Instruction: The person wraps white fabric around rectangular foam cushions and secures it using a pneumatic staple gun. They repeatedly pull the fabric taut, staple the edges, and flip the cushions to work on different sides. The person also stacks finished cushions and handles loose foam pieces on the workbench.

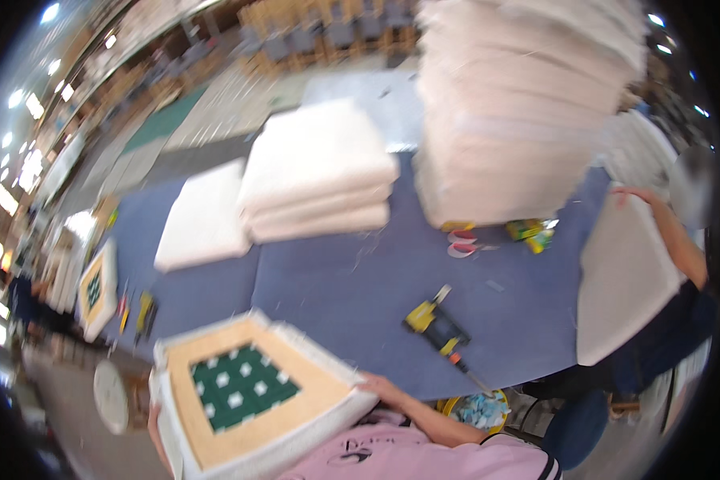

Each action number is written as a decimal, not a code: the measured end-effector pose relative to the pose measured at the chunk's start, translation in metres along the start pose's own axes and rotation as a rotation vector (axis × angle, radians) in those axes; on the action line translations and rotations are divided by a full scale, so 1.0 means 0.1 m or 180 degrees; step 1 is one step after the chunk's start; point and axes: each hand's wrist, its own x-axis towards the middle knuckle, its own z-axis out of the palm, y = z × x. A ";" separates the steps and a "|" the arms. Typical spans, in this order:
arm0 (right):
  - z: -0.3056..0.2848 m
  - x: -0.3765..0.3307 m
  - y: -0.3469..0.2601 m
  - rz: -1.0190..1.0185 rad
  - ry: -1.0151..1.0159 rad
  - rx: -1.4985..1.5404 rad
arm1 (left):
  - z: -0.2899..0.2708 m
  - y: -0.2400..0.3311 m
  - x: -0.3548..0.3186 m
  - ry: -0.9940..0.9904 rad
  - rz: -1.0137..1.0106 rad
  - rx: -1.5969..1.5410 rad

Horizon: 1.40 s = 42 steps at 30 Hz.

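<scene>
Blue-covered worktable (344,288) fills a wide workshop. Right hand (374,386) and left hand (157,424) each grasp an edge of the white-upholstered seat frame (252,394), tilted at the near table edge. Beyond lie a yellow staple gun (436,326) and 3 stacked cushions (320,172).

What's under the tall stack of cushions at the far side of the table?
Under the tall cushion stack lies the blue table cover. A yellow object pokes out at its base, with small green-yellow items beside it. Anything further beneath is covered.
</scene>
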 end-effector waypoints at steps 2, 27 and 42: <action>0.07 -0.06 -0.26 -0.0121 0.0095 -0.0111 | 0.18 -0.07 0.26 -0.0004 -0.0356 -0.0099; -0.79 2.01 -5.69 -0.2380 0.2509 -0.1425 | 4.34 -0.40 5.41 -0.2422 0.0206 0.1864; -1.08 2.39 -5.35 -0.1887 0.2790 -0.0874 | 4.23 -1.27 4.29 -0.1180 0.1005 0.1098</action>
